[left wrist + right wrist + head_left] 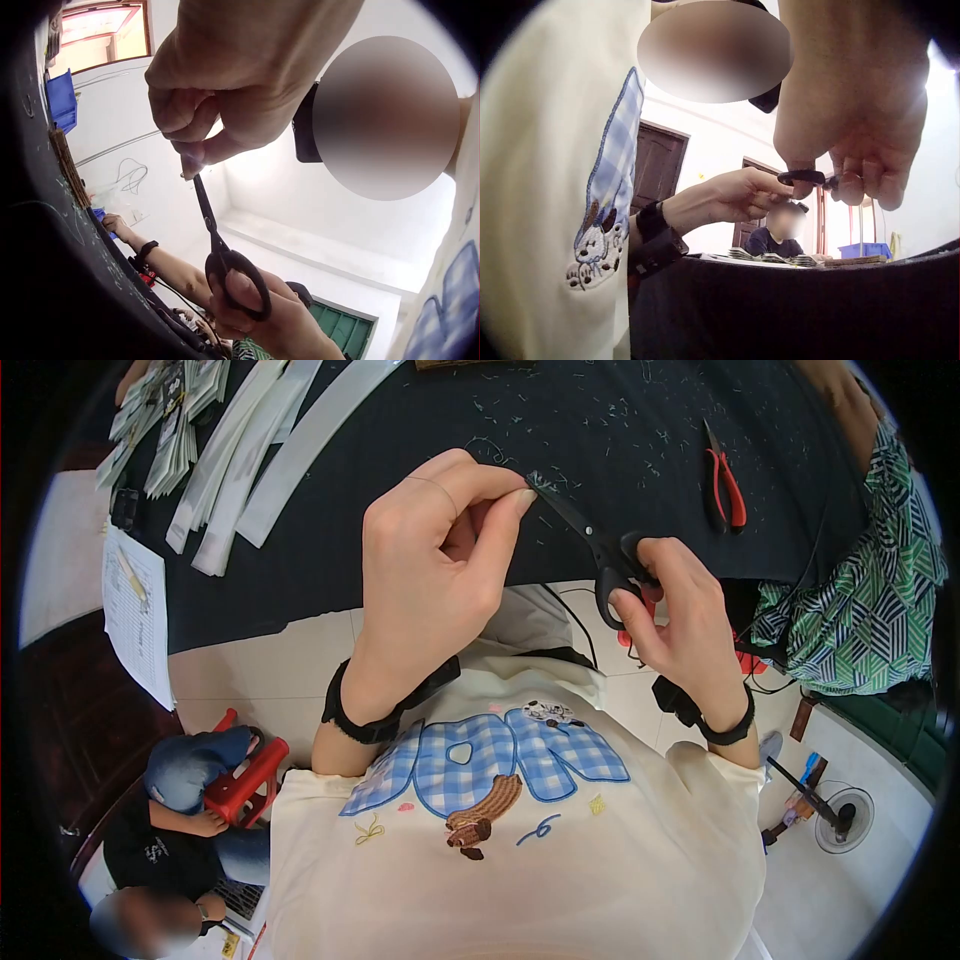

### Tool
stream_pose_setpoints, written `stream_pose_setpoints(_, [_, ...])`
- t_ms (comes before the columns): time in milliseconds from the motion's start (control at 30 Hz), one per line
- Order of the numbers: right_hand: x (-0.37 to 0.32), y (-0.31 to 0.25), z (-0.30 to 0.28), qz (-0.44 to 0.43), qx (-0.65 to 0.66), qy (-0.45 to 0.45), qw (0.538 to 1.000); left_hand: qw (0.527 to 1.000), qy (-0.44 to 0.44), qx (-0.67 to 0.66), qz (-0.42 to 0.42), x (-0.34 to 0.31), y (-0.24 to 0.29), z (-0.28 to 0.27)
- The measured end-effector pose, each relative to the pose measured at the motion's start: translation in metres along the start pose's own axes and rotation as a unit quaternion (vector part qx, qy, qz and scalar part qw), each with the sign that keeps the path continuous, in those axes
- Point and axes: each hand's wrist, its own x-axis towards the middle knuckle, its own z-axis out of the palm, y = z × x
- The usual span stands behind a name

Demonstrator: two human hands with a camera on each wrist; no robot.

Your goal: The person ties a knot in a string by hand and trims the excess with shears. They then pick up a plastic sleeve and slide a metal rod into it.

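Observation:
My right hand [690, 605] holds a pair of black-handled scissors [590, 532], with thumb and fingers through the handle loops. The blades point up and left, their tips right at the fingertips of my left hand [430, 550]. That hand pinches a tiny piece between thumb and forefinger; it is mostly hidden, and I cannot tell its kind. In the left wrist view the scissors [210, 221] rise from the right hand [262, 307] to the pinching left hand [225, 90], the blades close together. Both hands are raised near the front edge of the black-covered table [330, 575].
Red-handled pliers [725, 485] lie at the right among scattered green thread-like scraps [620, 435]. Long pale strips [300, 450] and stacked cards [185, 430] occupy the left, near a written sheet [140, 615]. Another person [170, 850] is beside a red stool [245, 785]; patterned cloth [860, 580] is at right.

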Motion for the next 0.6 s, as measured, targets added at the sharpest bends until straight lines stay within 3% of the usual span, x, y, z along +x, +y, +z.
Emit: stream_pose_setpoints(600, [0.0011,-0.0001,-0.0006,-0.016,0.002,0.007,1.0,0.998,-0.013,-0.047,-0.039,-0.0011,0.0002,-0.0022])
